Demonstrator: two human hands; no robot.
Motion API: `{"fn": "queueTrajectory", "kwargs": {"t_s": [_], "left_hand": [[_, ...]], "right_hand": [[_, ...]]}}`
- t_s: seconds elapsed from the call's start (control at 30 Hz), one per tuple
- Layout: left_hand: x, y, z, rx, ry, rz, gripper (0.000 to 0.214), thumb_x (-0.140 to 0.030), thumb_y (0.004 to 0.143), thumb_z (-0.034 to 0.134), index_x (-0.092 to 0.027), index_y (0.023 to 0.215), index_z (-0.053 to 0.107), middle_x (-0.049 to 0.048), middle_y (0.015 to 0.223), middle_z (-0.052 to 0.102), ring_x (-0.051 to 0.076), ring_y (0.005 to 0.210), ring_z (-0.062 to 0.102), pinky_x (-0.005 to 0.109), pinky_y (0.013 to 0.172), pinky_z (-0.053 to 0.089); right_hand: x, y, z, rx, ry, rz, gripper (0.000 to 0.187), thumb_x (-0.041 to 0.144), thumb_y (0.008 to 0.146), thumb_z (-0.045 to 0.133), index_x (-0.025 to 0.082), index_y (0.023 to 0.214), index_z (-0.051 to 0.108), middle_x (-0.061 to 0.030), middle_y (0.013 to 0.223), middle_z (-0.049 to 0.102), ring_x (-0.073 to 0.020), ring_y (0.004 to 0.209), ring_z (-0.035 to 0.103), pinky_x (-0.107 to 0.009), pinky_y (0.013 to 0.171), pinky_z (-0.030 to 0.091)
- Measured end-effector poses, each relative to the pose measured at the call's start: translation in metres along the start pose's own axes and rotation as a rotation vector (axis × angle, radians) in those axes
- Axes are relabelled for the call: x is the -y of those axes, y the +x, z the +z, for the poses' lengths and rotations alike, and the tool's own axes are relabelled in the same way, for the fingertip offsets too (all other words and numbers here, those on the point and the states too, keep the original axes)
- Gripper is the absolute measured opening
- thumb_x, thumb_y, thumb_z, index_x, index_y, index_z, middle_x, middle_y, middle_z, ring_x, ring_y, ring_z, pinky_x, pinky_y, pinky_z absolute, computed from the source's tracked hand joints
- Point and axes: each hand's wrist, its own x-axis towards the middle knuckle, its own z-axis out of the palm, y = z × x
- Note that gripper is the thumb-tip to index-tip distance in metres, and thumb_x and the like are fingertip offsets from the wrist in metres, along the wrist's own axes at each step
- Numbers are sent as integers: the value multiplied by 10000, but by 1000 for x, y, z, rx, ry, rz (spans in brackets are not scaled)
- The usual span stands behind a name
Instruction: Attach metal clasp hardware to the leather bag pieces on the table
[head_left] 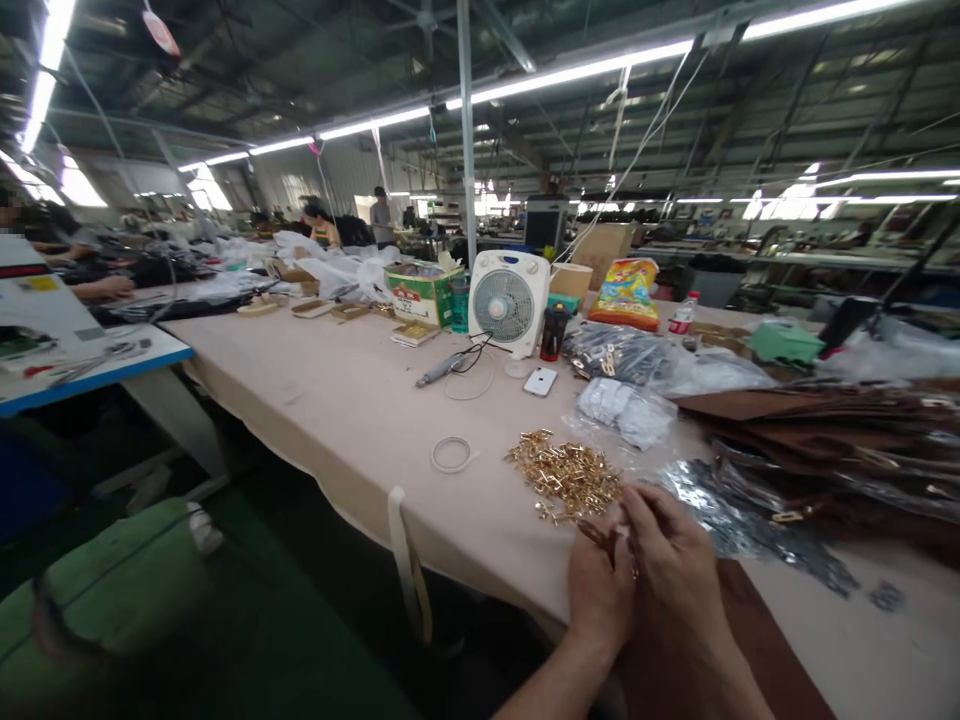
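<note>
My left hand is closed around a narrow brown leather-like strap, whose end sticks out past the fingers. Right up against it, my right hand has thumb and fingers pinched together; what lies in that pinch is too small and too covered to make out. Below both wrists spreads a larger flat brown panel, partly hidden by my forearm. Just beyond my fingertips lies a heap of small gold metal fittings. Many dark silvery metal pieces are scattered to the right of my hands.
Stacked brown panels in plastic cover the table's right side. Further back stand a white fan, a dark cup and a phone. A tape roll lies left of the heap. The table edge drops off at left.
</note>
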Motion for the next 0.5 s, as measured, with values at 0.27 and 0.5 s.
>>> {"fn": "queueTrajectory", "kwargs": {"t_s": [0.27,0.5], "left_hand": [[7,-3,11,33,89,37,372,-236,958,494,-157,1247,715,180,1204,740,331,1126,678,435,1003,514],[32,8,17,10,121,106,271,-325,856,631,-225,1039,804,176,1034,786,338,938,734,378,865,585]], "right_hand": [[-1,58,40,781,-488,-141,177,272,851,653,278,869,828,-19,914,795,-217,888,717,-299,827,511],[-15,54,77,813,-761,-147,265,8,533,733,273,547,741,12,547,650,-197,597,640,-277,635,463]]}}
